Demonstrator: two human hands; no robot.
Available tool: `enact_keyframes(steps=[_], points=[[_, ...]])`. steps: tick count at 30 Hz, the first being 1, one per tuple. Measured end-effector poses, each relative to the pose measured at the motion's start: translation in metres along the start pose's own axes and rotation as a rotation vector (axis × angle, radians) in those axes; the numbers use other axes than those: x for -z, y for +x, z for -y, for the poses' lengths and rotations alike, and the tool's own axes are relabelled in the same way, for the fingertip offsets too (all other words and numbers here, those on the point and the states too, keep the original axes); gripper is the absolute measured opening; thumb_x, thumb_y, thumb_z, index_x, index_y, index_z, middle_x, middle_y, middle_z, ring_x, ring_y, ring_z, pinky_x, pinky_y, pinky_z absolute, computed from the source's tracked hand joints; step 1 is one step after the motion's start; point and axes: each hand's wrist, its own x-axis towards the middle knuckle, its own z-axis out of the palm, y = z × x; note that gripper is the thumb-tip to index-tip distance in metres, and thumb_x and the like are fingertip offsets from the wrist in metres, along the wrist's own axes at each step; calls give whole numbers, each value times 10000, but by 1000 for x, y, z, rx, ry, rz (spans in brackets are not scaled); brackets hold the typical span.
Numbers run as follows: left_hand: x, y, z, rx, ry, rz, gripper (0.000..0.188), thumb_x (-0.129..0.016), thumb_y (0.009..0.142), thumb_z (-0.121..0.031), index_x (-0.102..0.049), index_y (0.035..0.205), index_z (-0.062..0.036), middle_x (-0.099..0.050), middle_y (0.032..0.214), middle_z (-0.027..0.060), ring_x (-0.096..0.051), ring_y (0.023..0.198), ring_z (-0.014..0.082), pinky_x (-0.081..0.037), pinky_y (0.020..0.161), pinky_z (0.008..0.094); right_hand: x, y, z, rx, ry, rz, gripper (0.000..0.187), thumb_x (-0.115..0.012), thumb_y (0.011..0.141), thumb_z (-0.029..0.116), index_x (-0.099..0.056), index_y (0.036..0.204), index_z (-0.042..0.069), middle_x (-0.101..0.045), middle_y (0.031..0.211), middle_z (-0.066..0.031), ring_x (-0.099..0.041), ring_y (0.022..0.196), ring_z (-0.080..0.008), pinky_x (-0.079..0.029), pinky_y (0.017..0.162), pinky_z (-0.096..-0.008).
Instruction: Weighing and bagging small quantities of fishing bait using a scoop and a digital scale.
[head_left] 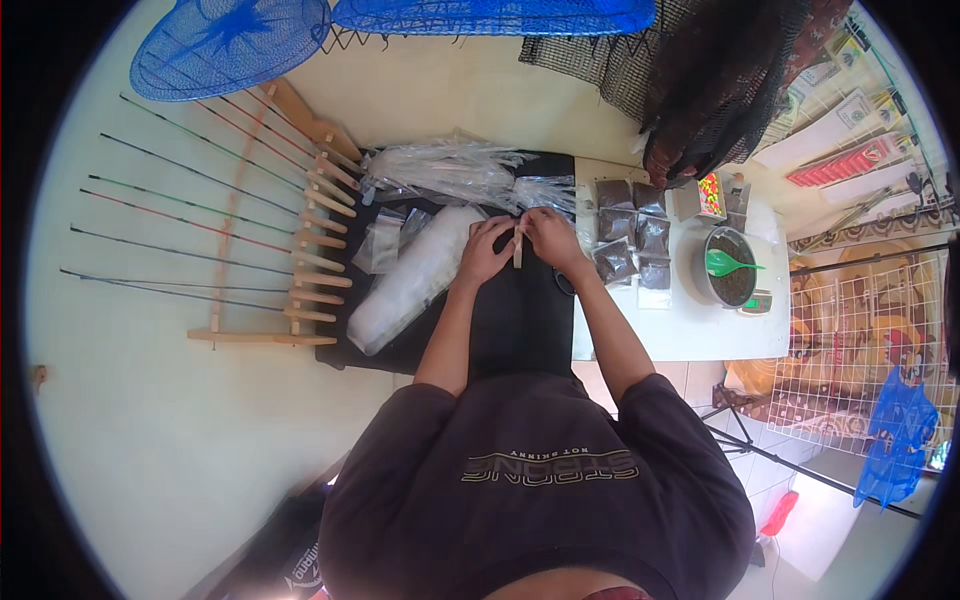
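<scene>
As fingers (542, 219) hold it, narrow strip (518, 253) looks beige.

Dark T-shirt (538, 505): bold outlined capitals stretch across the wearer's chest, a line of smaller pale capitals running alongside.
Dark fabric item (270, 545), at floor side, left: white lettering shows beside a pale mark, partly hidden.
White card (853, 110) on the right wall: small print, too tiny to make out from where I stand.
Red packets (842, 163), just below: pale markings, unreadable.
Small device (758, 302): green display, digits unclear.
</scene>
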Motion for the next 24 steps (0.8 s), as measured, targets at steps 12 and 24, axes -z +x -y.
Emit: enact_keyframes(steps=[12,24], points=[[0,-2,-11,89,103,3,478,-740,695,-371,-636,1114,-166,-536,1196,56,-421,1136,301,-360,978,385,11,3,4,10,-39,-2,65,-592,767,96,-600,824,67,-622,811,-132,-582,887,-315,-457,781,-420],[1,10,-12,90,195,116,491,-704,704,-473,-644,1110,-203,-505,1244,52,-398,1147,335,-362,981,408,19,4,3,137,-82,-44,110,-626,721,44,-575,819,47,-532,973,-101,-537,909,-326,-441,770,-421]])
